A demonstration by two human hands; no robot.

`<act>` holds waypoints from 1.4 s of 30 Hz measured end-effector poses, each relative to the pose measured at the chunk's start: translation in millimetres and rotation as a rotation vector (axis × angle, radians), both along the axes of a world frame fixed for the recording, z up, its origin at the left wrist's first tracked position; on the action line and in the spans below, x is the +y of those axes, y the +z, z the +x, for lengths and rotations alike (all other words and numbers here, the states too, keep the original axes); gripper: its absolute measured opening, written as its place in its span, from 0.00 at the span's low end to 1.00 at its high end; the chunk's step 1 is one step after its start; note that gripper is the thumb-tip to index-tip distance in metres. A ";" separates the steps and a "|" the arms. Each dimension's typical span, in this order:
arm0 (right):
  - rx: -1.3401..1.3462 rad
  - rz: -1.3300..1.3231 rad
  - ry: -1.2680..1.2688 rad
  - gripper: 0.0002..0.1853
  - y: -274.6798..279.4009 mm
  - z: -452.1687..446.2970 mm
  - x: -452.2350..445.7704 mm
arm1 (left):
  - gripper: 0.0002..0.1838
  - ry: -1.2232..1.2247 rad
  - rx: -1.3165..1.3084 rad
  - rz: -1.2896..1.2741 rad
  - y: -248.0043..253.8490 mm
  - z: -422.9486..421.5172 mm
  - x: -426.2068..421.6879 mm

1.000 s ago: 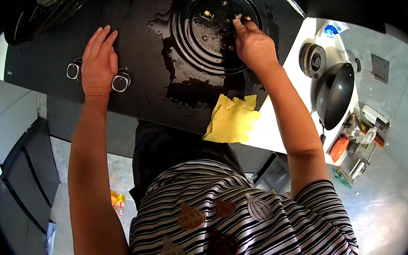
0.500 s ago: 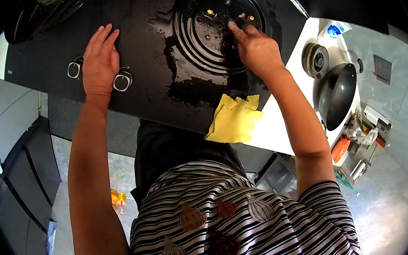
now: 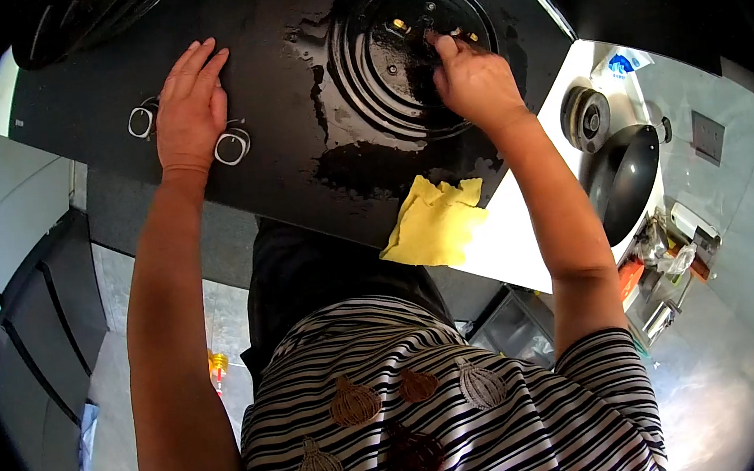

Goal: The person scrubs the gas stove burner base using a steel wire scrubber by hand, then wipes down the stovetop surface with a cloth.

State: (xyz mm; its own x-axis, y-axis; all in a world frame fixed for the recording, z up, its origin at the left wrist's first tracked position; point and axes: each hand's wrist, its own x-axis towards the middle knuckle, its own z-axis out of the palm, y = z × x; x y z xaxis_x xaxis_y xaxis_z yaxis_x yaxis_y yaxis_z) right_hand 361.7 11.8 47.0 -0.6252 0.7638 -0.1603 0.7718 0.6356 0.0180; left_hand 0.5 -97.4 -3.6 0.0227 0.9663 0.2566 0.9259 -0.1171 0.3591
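My left hand (image 3: 190, 117) lies flat on the black cooktop (image 3: 263, 92), fingers stretched out, beside two round control knobs (image 3: 232, 146). My right hand (image 3: 479, 85) is over the wet, round burner recess (image 3: 371, 82), its fingers curled and the tips down at the recess floor near the brass-coloured fittings (image 3: 399, 25). Whatever those fingertips may hold is hidden from me. Closer to my body, a yellow cloth (image 3: 437, 222) is draped at the cooktop's front edge, touched by neither hand.
On the white counter (image 3: 509, 236) to the right stand a removed burner part (image 3: 585, 118) and a black wok (image 3: 633, 176). Beyond them are bags and assorted kitchen items. Another dark round object (image 3: 85, 27) sits at the cooktop's far left.
My right hand has shifted slightly within the burner recess, and its stretched index finger is now bent in with the others. My left hand stays flat. The view has tilted a little.
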 end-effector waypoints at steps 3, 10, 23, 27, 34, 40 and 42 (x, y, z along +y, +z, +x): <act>0.062 0.015 0.061 0.32 -1.1 4.4 0.6 | 0.22 0.027 -0.004 -0.006 2.9 3.0 -1.0; 0.056 -0.133 0.154 0.31 15.6 18.3 10.1 | 0.21 0.020 0.009 -0.011 3.6 2.2 0.0; -0.048 -0.067 0.194 0.36 22.0 28.9 6.7 | 0.22 0.002 0.008 0.003 0.3 0.5 0.0; -0.136 -0.112 0.156 0.37 25.2 32.7 2.7 | 0.23 0.016 -0.020 -0.009 1.5 3.0 -2.9; -0.069 0.014 0.052 0.35 9.8 13.1 0.2 | 0.23 0.003 0.010 0.005 -3.0 -1.5 -0.2; -0.028 0.026 0.228 0.38 12.1 21.9 11.8 | 0.22 0.020 0.009 -0.004 0.1 3.9 -1.4; -0.008 0.110 0.282 0.39 11.1 10.7 17.6 | 0.22 0.029 0.030 -0.006 1.4 2.0 1.5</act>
